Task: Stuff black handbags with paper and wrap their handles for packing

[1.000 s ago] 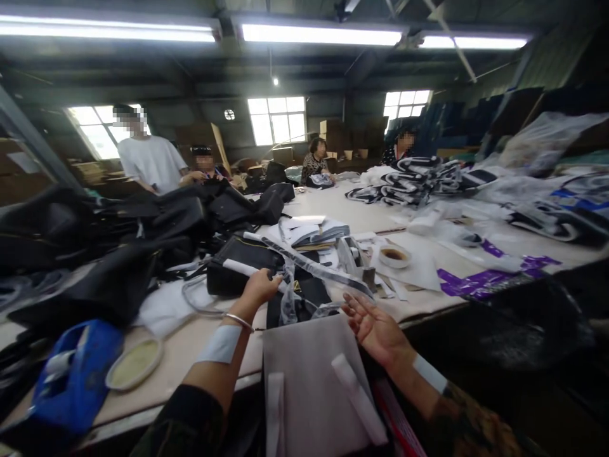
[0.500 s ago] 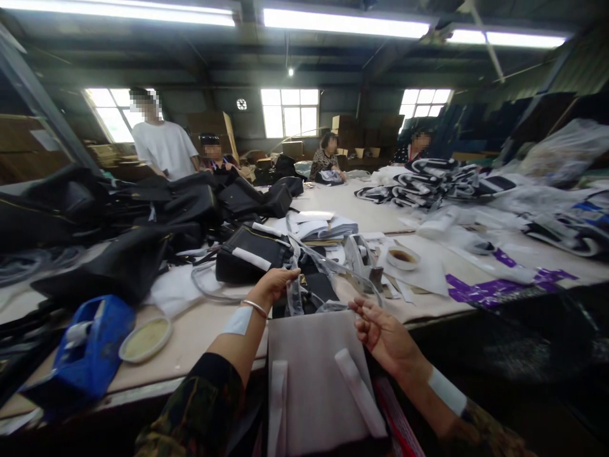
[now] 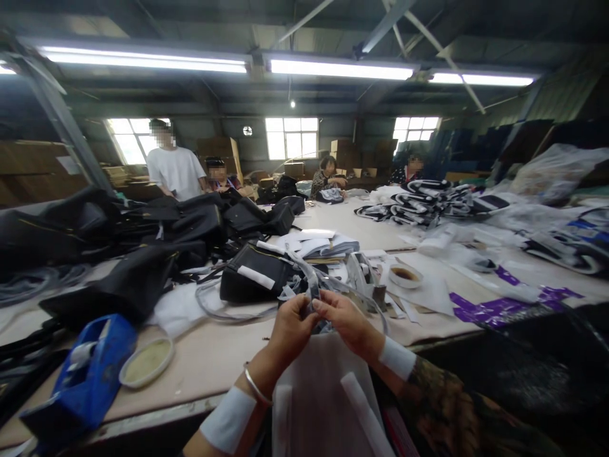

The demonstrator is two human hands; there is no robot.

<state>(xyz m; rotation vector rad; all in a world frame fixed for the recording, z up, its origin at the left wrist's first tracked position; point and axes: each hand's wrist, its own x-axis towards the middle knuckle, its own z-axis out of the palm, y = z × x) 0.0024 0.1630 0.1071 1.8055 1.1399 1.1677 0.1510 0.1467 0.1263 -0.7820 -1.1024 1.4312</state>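
Observation:
My left hand (image 3: 292, 327) and my right hand (image 3: 349, 320) meet in front of me, both with fingers pinched on a strap (image 3: 311, 282) wrapped in clear plastic. Below them stands a bag covered in pale foam sheet (image 3: 328, 387), with two white wrapped strips on its face. My hands hide its top edge. Just beyond my left hand lies a black bag (image 3: 233, 285) with a white wrapped handle. A loop of grey plastic-covered strap (image 3: 209, 304) curves around its near side.
At left are a blue tape dispenser (image 3: 98, 368), a round shallow dish (image 3: 147, 363) and heaped black bags (image 3: 109, 285). To the right sit a metal dispenser (image 3: 360, 273), a round tub (image 3: 404, 275) and purple-printed plastic (image 3: 495, 310). Several people are across the table.
My hands have come together; the right hand moved left to meet the left on the strap. The view has tilted up a little.

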